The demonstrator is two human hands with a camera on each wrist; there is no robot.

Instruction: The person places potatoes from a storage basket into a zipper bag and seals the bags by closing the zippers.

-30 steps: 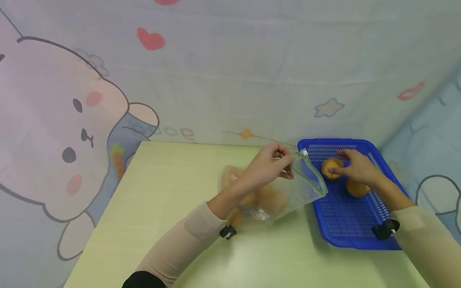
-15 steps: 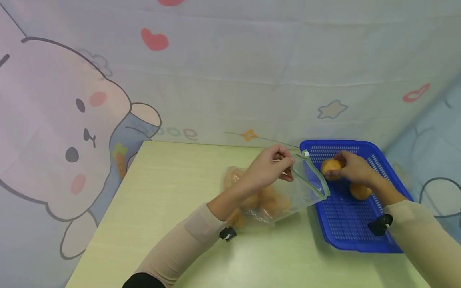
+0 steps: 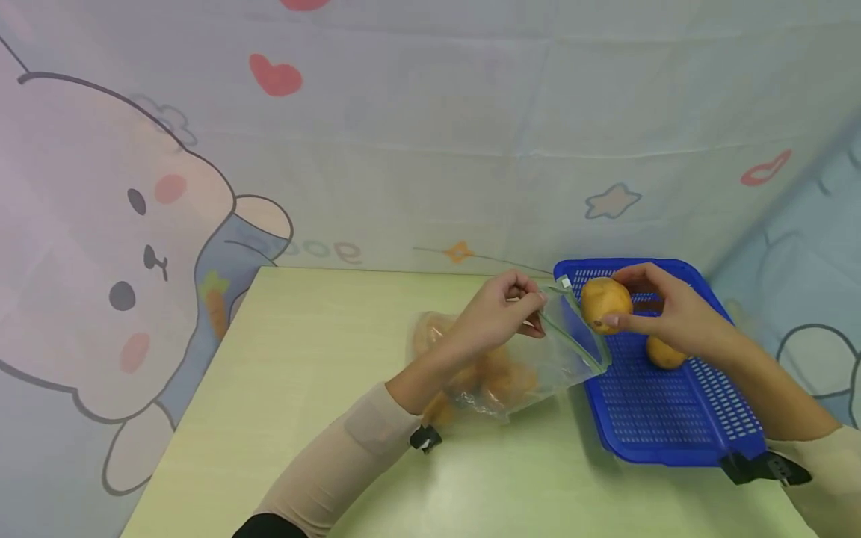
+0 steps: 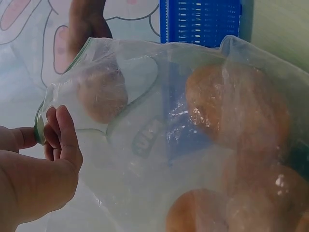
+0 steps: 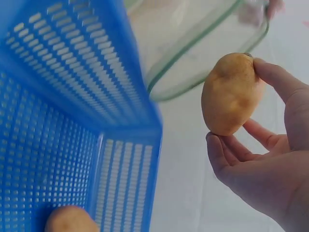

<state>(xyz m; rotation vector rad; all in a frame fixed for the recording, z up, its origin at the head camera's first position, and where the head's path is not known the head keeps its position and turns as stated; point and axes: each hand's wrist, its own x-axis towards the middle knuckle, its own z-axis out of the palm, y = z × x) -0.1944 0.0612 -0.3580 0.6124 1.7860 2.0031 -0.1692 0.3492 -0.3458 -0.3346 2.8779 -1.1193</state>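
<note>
My left hand (image 3: 498, 312) pinches the green-edged rim of a clear zip bag (image 3: 554, 362) between thumb and fingers. The bag lies on its side with its mouth parted toward the right. Several yellow-brown potatoes (image 4: 236, 104) sit inside it, partly behind my left forearm in the head view. With thumb and fingertips, my right hand (image 3: 689, 314) holds another potato (image 5: 232, 94) just outside the bag mouth, above the near-left rim of a blue basket (image 3: 646, 418). One further potato (image 3: 664, 353) rests in the basket, partly covered by my right hand.
A pale wooden table (image 3: 323, 321) bears the bag and basket. Behind it hangs a printed cloth (image 3: 430, 134) with cartoon shapes. The basket's raised wall (image 5: 133, 72) stands between its inside and the bag.
My right hand has gripped the potato in the basket, then lifted it up and left toward the bag mouth. My left hand stays at the bag's rim.
</note>
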